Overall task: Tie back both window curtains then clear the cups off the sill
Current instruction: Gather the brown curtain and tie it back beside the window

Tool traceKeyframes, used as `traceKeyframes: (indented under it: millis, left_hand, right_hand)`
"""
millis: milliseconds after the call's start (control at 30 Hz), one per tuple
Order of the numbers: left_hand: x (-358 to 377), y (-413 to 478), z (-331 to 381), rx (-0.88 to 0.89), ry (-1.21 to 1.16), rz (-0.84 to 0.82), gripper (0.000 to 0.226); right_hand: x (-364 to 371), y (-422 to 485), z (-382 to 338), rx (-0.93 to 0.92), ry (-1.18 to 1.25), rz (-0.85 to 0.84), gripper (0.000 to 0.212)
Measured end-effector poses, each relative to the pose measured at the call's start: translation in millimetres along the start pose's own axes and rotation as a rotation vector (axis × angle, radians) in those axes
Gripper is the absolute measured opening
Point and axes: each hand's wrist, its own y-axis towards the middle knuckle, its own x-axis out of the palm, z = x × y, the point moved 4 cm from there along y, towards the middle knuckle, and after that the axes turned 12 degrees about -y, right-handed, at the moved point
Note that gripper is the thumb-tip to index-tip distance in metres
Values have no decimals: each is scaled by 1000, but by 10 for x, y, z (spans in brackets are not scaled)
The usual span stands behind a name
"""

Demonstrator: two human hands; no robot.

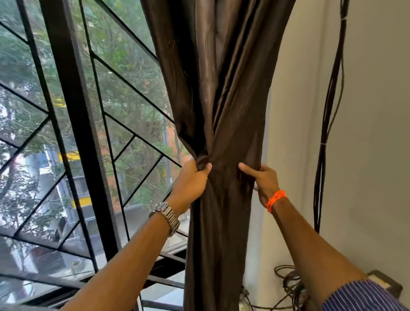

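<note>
A dark brown satin curtain [226, 85] hangs at the right side of the window, gathered into a narrow bundle at mid height. My left hand [191, 180], with a metal watch on the wrist, grips the bunched fabric on its left edge. My right hand [263, 179], with an orange wrist band, clasps the bundle from the right, thumb across the front. Below my hands the curtain falls straight down. No tie-back, cups or sill surface can be made out.
A black metal window grille [68, 83] with mesh fills the left, trees and buildings behind it. Black cables [327, 118] hang down the white wall on the right. A tangle of cables [292, 290] and a dark box [386, 284] sit low right.
</note>
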Motion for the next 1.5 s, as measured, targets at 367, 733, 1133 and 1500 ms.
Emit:
traceKeyframes:
  millis: [367, 733, 1133, 1500]
  left_hand:
    - [336, 105, -35, 104, 209, 200, 31]
    - [495, 14, -103, -127, -506, -62, 26]
    - [718, -78, -174, -197, -394, -419, 92]
    - [666, -156, -174, -172, -356, -651, 94]
  right_hand:
    - [128, -778, -362, -343, -424, 400, 29]
    - [436, -1044, -530, -416, -621, 136, 47]
    - [470, -1117, -295, -341, -509, -230, 107]
    - [223, -946, -455, -267, -430, 33, 66]
